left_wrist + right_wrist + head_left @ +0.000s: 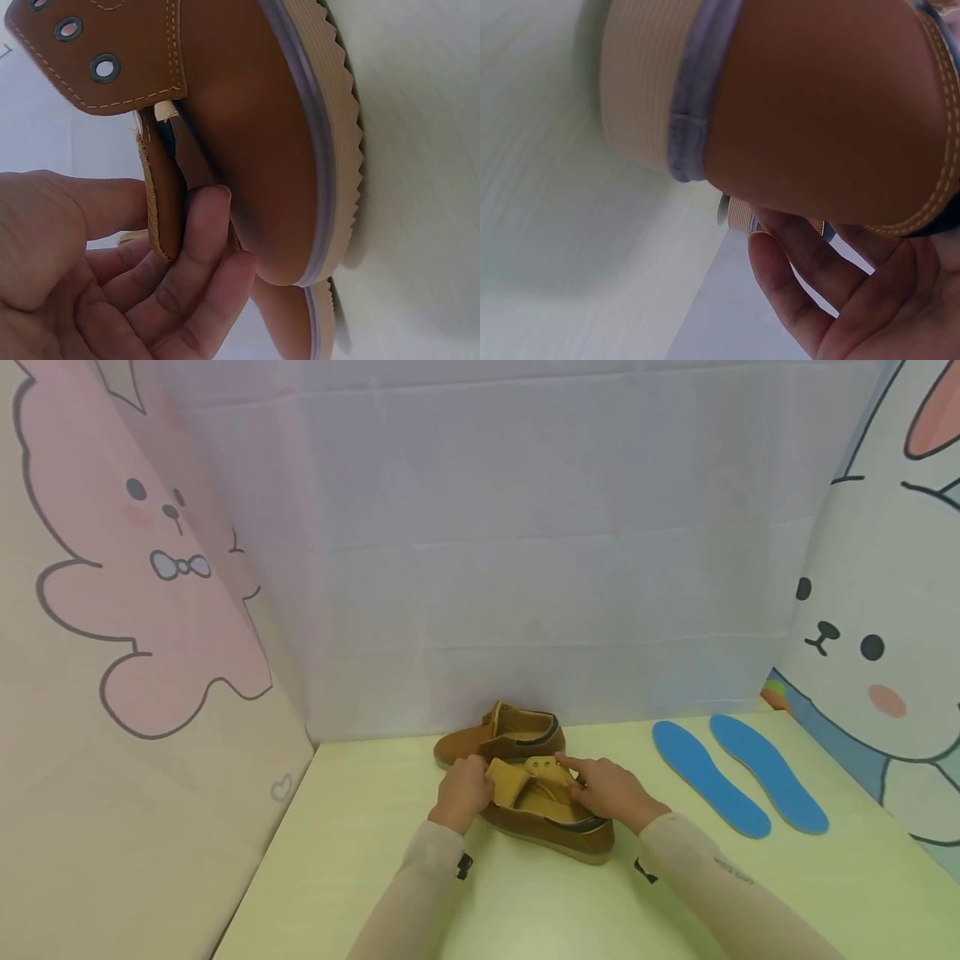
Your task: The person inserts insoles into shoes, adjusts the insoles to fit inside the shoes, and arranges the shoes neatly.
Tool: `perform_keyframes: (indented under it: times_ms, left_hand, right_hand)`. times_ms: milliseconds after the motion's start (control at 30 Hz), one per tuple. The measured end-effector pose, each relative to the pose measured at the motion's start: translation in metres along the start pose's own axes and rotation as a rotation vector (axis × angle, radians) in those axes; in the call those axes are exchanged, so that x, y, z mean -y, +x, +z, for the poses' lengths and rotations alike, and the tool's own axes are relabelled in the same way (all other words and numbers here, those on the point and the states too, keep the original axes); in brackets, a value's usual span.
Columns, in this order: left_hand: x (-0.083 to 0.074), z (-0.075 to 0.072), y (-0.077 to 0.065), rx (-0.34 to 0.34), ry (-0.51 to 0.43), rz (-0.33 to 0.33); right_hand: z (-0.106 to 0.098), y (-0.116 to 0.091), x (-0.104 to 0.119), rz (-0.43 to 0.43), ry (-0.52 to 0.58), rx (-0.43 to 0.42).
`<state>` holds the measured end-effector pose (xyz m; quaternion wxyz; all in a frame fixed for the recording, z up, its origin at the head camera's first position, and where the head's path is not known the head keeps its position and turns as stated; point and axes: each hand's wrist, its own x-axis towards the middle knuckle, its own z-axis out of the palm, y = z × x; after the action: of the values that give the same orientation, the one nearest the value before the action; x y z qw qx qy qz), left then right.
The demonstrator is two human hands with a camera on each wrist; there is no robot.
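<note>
A brown leather lace-up shoe (547, 837) without laces stands on the table, toe to the left, its pale sole down. My left hand (461, 789) pinches the shoe's tongue (159, 202) between thumb and fingers, pulling it up from the opening. At the other end, my right hand (611, 789) holds the far side of the opening by the eyelet flap (542, 766). The right wrist view shows fingers (802, 255) behind the heel (817, 112); the thumb is hidden there. Just behind stands a matching brown shoe (465, 745), touched by neither hand.
Two blue insoles (712, 781) lie side by side on the right of the pale table (330, 835). A white cloth wall (555, 543) rises along the table's back edge. Panels with a pink rabbit (150, 602) and a white rabbit (892, 610) flank it.
</note>
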<state>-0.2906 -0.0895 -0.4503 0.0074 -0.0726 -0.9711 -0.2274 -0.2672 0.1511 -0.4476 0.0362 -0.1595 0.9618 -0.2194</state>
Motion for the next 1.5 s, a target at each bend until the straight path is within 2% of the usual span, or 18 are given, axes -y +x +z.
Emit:
perform_keyframes:
  times_ms: [267,367,433,533,600,700,767,800,967,1033,1133,1200,1300,1500]
  left_hand:
    - [0.0,0.004,0.001,-0.004,0.006,-0.03]
    - [0.002,0.008,0.0,-0.027,-0.007,-0.006]
    - [0.006,0.01,-0.002,-0.064,-0.012,0.034]
    - [0.014,0.013,-0.005,-0.135,0.014,0.15]
    - [0.016,0.014,-0.006,-0.166,0.065,0.269]
    - [0.011,0.013,-0.004,-0.144,0.118,0.444]
    - [0.005,0.01,-0.003,-0.086,0.118,0.499]
    - [0.0,0.007,-0.003,-0.053,0.114,0.505]
    - [-0.019,0.0,-0.005,0.107,0.119,0.406]
    - [-0.025,0.0,-0.007,0.146,0.168,0.385]
    - [-0.031,0.001,-0.008,0.183,0.275,0.397]
    - [-0.032,0.001,-0.009,0.204,0.317,0.398]
    - [-0.031,0.002,-0.01,0.254,0.333,0.391]
    - [-0.022,0.006,-0.013,0.308,0.262,0.384]
  right_hand:
    - [0.0,0.001,0.001,0.001,0.003,0.007]
    - [0.0,0.002,0.001,0.01,-0.001,0.005]
    - [0.0,0.002,0.002,0.011,-0.007,0.004]
    - [0.001,0.003,0.002,0.011,-0.026,0.005]
    - [0.002,0.003,0.001,0.011,-0.038,0.009]
    - [0.001,0.003,0.0,0.016,-0.046,0.008]
    - [0.0,0.002,0.0,0.012,-0.047,0.005]
    - [0.0,0.002,0.0,0.01,-0.05,0.003]
    - [0.002,0.005,0.001,0.003,-0.065,0.009]
    - [0.004,0.006,0.001,0.004,-0.071,0.01]
    - [0.006,0.006,0.001,0.005,-0.07,0.008]
    - [0.007,0.007,0.001,0.002,-0.073,0.007]
    - [0.007,0.006,0.001,-0.002,-0.075,0.008]
    - [0.004,0.004,0.002,-0.014,-0.098,-0.006]
